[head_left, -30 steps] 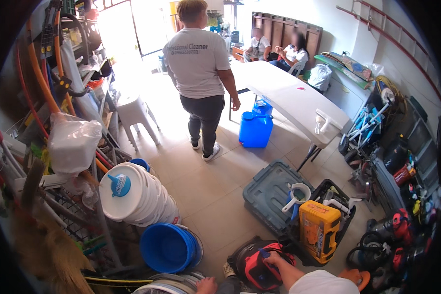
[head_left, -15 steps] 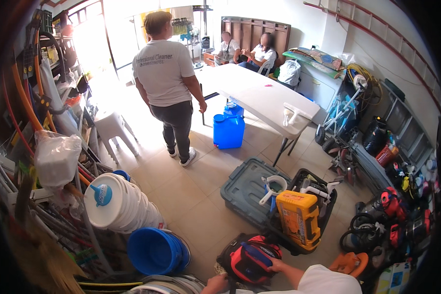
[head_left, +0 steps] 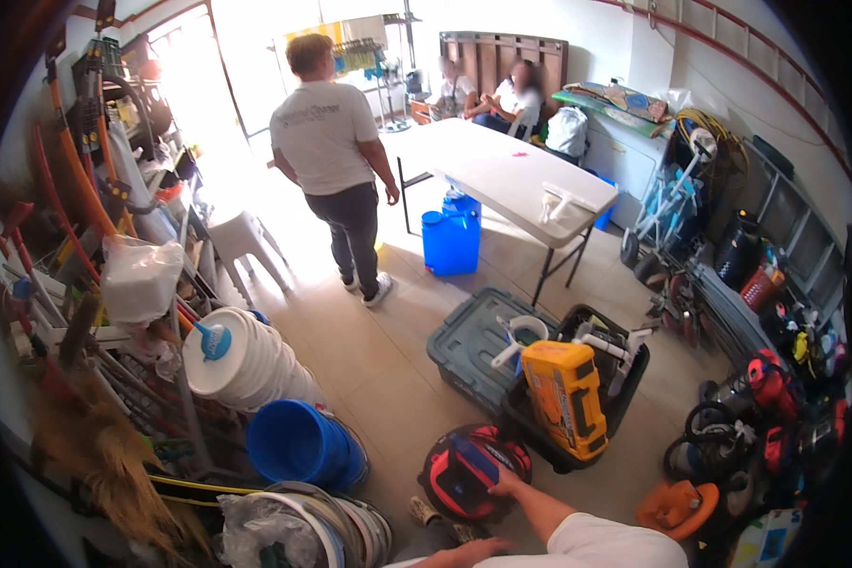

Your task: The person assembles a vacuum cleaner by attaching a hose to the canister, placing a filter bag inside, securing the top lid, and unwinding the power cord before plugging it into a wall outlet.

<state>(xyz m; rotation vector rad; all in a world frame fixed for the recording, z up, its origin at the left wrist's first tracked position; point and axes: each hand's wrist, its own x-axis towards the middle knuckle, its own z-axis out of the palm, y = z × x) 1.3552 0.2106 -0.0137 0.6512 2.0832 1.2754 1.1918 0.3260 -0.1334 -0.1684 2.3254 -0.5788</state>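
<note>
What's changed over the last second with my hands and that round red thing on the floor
Your right hand has settled on the rim of the round red and black device; the left hand has drawn back below it. The standing person has moved slightly away. The yellow case, the black crate and the blue bucket stayed put.

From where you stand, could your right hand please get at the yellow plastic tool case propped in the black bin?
Probably yes: the right hand rests on the round red-and-black device, and the yellow plastic tool case stands just beyond it with nothing between.
</note>
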